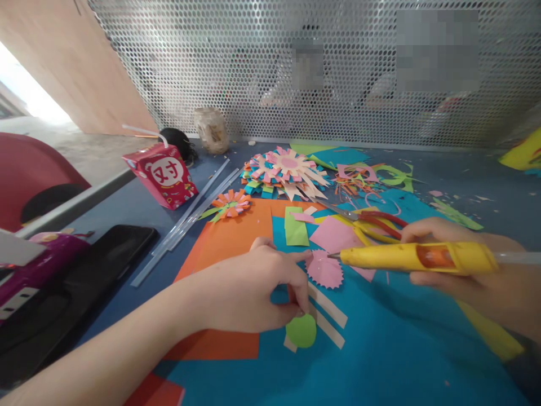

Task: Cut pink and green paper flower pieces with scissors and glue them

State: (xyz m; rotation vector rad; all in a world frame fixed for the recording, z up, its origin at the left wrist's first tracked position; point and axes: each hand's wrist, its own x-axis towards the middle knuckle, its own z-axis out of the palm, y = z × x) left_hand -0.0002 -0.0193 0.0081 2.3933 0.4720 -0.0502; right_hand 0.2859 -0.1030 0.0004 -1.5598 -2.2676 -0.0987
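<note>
My right hand is wrapped round a yellow hot glue gun. The gun's metal tip points left and reaches the edge of a pink paper circle with a zigzag rim. With its index finger stretched out, my left hand touches that circle's left edge. Thumb and another finger of the same hand pinch the top of a green paper circle. Pale paper strips lie under and beside it on a blue sheet. Red-and-yellow-handled scissors rest behind the glue gun.
Layered paper flowers are piled at the back, with a smaller orange flower nearby. Clear glue sticks, a red drink carton and a black phone lie or stand to the left. A perforated metal panel borders the table's far side.
</note>
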